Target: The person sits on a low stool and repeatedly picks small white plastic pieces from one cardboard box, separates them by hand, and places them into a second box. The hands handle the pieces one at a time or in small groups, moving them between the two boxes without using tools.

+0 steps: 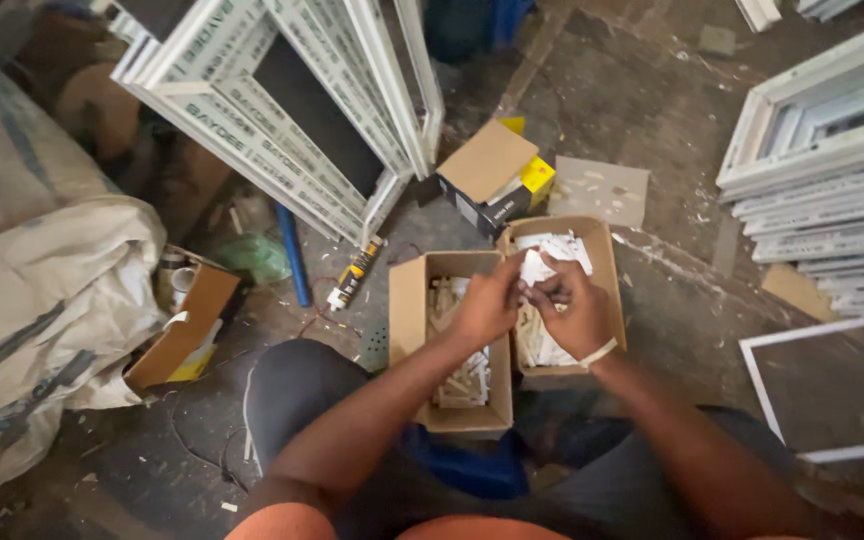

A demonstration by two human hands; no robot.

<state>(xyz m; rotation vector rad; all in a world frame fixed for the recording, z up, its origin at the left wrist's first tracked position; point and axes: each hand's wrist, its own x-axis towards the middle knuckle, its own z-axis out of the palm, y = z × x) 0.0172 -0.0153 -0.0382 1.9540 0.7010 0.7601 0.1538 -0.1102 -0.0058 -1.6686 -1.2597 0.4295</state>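
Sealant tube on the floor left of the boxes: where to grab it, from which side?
Judgement: grip the sealant tube across its yellow-and-dark body, near the middle, coming from above. It lies flat and slanted on the floor, nozzle end toward the left box, so fingers should close across its long axis. The blue rod lies close on its left.

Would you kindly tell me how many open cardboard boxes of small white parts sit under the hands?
2: left brown cardboard box under the left hand; right brown cardboard box under the right hand. Other boxes nearby hold different contents.
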